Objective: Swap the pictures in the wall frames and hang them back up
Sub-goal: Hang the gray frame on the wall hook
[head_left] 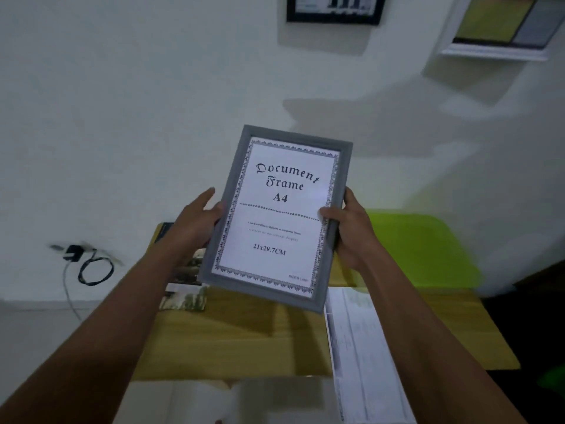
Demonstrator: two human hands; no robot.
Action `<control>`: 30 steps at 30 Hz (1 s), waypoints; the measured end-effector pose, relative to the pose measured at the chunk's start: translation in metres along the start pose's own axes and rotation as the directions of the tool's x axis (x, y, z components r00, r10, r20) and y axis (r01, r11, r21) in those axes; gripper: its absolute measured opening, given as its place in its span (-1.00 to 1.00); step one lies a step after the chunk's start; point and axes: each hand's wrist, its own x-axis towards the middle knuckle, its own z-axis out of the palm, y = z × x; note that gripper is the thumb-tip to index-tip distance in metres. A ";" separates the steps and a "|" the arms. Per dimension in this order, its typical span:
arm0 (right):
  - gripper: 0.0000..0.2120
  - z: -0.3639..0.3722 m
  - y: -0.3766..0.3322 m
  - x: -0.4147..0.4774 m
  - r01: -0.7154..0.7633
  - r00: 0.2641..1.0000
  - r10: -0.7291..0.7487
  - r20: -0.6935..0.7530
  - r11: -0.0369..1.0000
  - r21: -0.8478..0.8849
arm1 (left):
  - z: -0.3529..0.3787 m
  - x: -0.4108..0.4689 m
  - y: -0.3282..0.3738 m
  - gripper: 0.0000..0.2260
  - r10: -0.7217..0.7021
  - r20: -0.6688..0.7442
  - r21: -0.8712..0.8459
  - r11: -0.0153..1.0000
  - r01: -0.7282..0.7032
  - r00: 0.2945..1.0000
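I hold a grey picture frame (275,220) upright and slightly tilted, above a wooden table (244,335). It shows a white sheet printed "Document Frame A4". My left hand (200,218) grips its left edge, fingers behind and thumb in front. My right hand (347,228) grips the right edge the same way. A black-framed picture (334,9) hangs on the white wall at the top. A white-framed picture (501,29) hangs to its right.
Photo prints (186,296) lie on the table under my left forearm. A white sheet or frame (360,347) lies on the table's right side. A green chair (428,249) stands behind the table. A black charger with a looped cable (88,264) hangs on the wall at the left.
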 end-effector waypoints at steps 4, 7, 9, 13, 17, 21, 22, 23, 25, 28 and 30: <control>-0.44 0.023 -0.023 0.003 0.094 0.990 -0.084 0.112 0.992 -0.086 | -0.041 -0.015 0.015 -0.59 0.141 0.168 -0.208 0.973 -0.105 0.976; -0.27 0.049 -0.049 0.006 0.156 0.967 -0.123 0.225 0.979 -0.135 | -0.071 -0.024 0.036 -0.58 0.239 0.168 -0.260 0.947 -0.191 0.956; -0.18 0.070 -0.065 0.008 0.211 0.946 -0.160 0.282 0.964 -0.159 | -0.093 -0.024 0.052 -0.60 0.303 0.104 -0.251 0.930 -0.270 0.947; -0.13 0.122 -0.099 0.018 0.364 0.896 -0.272 0.352 0.902 -0.231 | -0.143 -0.027 0.090 -0.39 0.437 0.042 -0.147 0.892 -0.427 0.898; -0.06 0.173 -0.133 0.028 0.488 0.855 -0.386 0.346 0.824 -0.287 | -0.188 -0.021 0.132 -0.34 0.517 0.004 -0.090 0.853 -0.515 0.856; 0.02 0.219 -0.160 0.043 0.568 0.814 -0.467 0.346 0.763 -0.308 | -0.230 -0.001 0.168 -0.36 0.597 -0.053 -0.033 0.800 -0.599 0.800; 0.02 0.231 -0.167 0.047 0.592 0.799 -0.490 0.348 0.741 -0.316 | -0.240 0.005 0.176 -0.33 0.615 -0.058 -0.004 0.788 -0.616 0.787; 0.02 0.242 -0.173 0.052 0.612 0.786 -0.510 0.349 0.719 -0.328 | -0.249 0.011 0.183 -0.29 0.632 -0.058 0.031 0.775 -0.631 0.773; 0.01 0.263 -0.186 0.062 0.645 0.762 -0.547 0.345 0.682 -0.344 | -0.264 0.022 0.197 -0.21 0.663 -0.056 0.092 0.748 -0.657 0.747; -0.05 0.289 -0.205 0.079 0.680 0.733 -0.592 0.334 0.645 -0.348 | -0.282 0.041 0.218 -0.19 0.701 -0.073 0.111 0.712 -0.693 0.709; -0.13 0.300 -0.218 0.091 0.699 0.714 -0.626 0.314 0.613 -0.369 | -0.291 0.055 0.232 -0.18 0.726 -0.080 0.125 0.688 -0.715 0.683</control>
